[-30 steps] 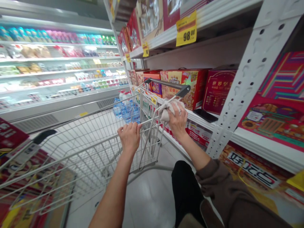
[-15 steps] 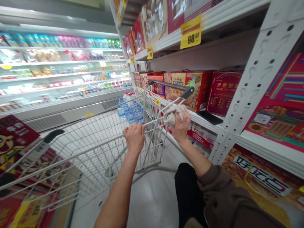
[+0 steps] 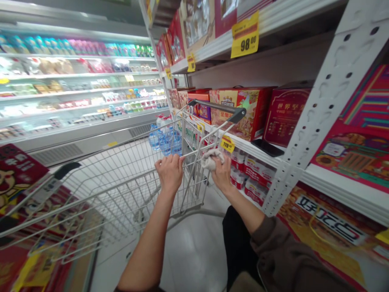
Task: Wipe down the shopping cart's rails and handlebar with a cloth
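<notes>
A wire shopping cart (image 3: pixel 121 190) stands across the aisle, its dark handle (image 3: pixel 217 108) at the shelf side. My left hand (image 3: pixel 170 172) is closed over the cart's upper side rail. In my right hand (image 3: pixel 222 172) is a crumpled light grey cloth (image 3: pixel 212 159), which lies against the cart's frame near the handle end. The fingers of that hand are wrapped round the cloth, and part of the frame behind it is hidden.
White shelving (image 3: pixel 316 109) with gift boxes (image 3: pixel 235 109) runs along the right, a dark phone-like slab (image 3: pixel 267 147) on its ledge. Bottled water packs (image 3: pixel 165 140) sit beyond the cart. Red boxes (image 3: pixel 21 174) are at the left, a refrigerated display (image 3: pixel 82 121) behind.
My right hand and the cloth have moved down and left, to the cart's frame, uncovering a yellow price tag. My left hand keeps its hold on the rail.
</notes>
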A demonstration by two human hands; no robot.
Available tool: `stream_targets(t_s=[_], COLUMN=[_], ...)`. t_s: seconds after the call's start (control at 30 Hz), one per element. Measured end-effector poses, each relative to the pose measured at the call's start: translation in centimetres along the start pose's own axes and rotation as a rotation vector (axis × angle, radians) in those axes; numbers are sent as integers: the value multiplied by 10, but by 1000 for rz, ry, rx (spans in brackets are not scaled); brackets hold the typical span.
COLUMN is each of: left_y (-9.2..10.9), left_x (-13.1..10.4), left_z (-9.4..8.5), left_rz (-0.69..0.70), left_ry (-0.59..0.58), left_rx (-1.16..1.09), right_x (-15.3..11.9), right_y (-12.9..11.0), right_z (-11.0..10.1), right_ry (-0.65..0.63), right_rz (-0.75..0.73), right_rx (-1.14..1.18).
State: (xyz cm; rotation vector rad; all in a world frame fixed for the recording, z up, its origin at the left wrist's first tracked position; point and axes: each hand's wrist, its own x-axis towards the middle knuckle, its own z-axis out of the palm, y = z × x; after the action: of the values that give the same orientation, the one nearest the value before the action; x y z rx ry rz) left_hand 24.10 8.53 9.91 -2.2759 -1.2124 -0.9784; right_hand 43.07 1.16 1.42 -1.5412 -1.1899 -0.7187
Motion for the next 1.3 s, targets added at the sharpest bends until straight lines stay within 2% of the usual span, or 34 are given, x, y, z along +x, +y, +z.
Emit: stream_targets(t_s=[0.13,0.2,0.27,0.33,0.43,0.53,0.6,0.67,0.73,0.8,0.93,1.03,1.1,1.17,1.23,1.3], left_y=[0,0,1,1,0,1,3,7,12,17,22,23,28,36,47,56], left_x=[0,0,0,1,2,2,2,1,2,3,5,0,-10,-23,-39,-52], left_z=[2,1,0,-1,-2,-3,-3,-4,-6,-6,-3,3,10,17,25,32], left_rz=[4,-4,-9,-7,-5,-25,-48,-69,-85,-96,-105,-120,-125,-122,-124,-127], left_ry=[5,0,-6,-13,-31,-43,-49,-59,-73,-84,-74,-24,57,147,208,224], left_rx=[2,2,0,-3,-6,-1,12,26,28,16,-32,-120,-222,-336,-421,-464], right_x=[71,100,109,97,57,29,31,44,58,59,16,-14,-11,9,29,33], right_y=[20,20,12,-1,-15,-14,-11,-12,-21,-32,-40,-27,-19,-15,-16,-20], right_z=[-23,-28,-24,-15,-5,-14,-27,-35,-32,-18,7,1,-10,-20,-20,-12], right_ry=[284,308,267,214,128,-4,-33,21,68,43,-32,-120,-112,-38,12,1], right_rz=[127,173,193,177,115,37,30,65,83,61,49,-8,11,67,63,8], right_rx=[42,33,-1,-68,-169,-179,-156,-158,-194,-228,-212,-128,-99,-118,-154,-178])
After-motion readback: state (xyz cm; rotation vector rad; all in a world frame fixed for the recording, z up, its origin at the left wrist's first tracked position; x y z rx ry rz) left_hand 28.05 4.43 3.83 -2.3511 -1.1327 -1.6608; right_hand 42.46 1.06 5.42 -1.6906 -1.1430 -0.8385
